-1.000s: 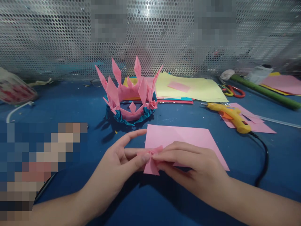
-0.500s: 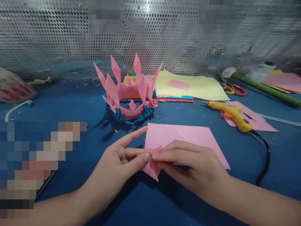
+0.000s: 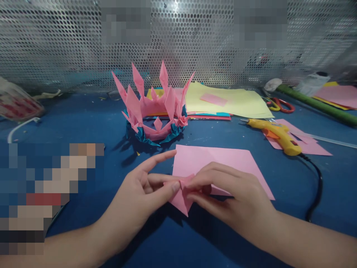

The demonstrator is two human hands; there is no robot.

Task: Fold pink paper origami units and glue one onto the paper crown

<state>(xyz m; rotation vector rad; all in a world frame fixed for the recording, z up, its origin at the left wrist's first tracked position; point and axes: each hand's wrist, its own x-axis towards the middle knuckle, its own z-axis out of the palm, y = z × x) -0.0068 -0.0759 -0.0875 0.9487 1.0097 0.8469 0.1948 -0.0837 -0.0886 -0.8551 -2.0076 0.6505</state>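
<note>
A small folded piece of pink paper [image 3: 182, 203] is held up between both hands, one corner pointing down. My left hand [image 3: 145, 193] pinches its left side between thumb and a finger, the index finger stretched out. My right hand [image 3: 234, 190] grips the right side with thumb and fingertips at a crease. Behind and below them a larger pink paper sheet [image 3: 223, 160] lies flat on the blue table [image 3: 106, 208]. Beyond my left hand stands a pink folded-paper crown [image 3: 156, 132] with tall points, blue leaf-like pieces and a small rose.
A yellow glue gun [image 3: 279, 134] lies on pink paper at the right, its black cord [image 3: 320, 186] trailing forward. Pale yellow sheets [image 3: 240, 98], red-handled scissors [image 3: 287, 106] and a green rod [image 3: 320, 102] are at the back, before a perforated metal panel [image 3: 178, 52].
My right fingers have shifted slightly on the folded paper, the thumb and index now a little farther apart. My left hand keeps its pinch. The view has moved slightly.
</note>
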